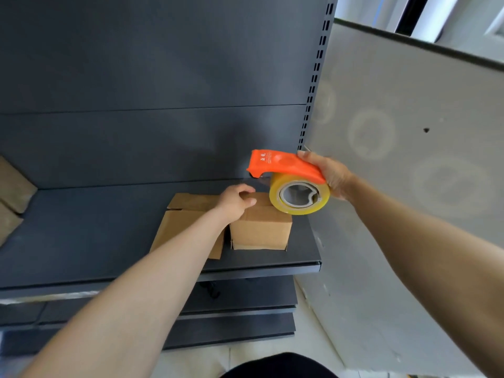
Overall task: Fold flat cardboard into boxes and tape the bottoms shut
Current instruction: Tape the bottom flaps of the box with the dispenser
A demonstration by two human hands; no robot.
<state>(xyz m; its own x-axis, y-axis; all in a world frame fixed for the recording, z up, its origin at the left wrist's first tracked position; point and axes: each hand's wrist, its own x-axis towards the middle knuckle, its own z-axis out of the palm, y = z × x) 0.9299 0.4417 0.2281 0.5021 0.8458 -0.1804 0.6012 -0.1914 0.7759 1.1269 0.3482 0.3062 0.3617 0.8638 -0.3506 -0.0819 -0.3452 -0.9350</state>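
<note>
Small box: plain brown corrugated cardboard, matte, squared up, standing on the shelf right of centre, near its front lip.
Flat cardboard: same brown board, lying unfolded at 9 o'clock of the small box and touching it.
Shelf: dark grey sheet metal, smooth, with a slotted upright at 1 o'clock.
Tape dispenser: glossy orange plastic, curved hood, held in the air just above the box at 1 o'clock.
Tape roll: clear yellowish film on a pale core, seated under the hood.
Left hand: fingers bent, thumb opposed, gripping the top of the small box.
Right hand: clenched round the rear of the tape dispenser.
Further brown cardboard lies at 9 o'clock on the shelf; a pale grey side panel stands at 3 o'clock.
</note>
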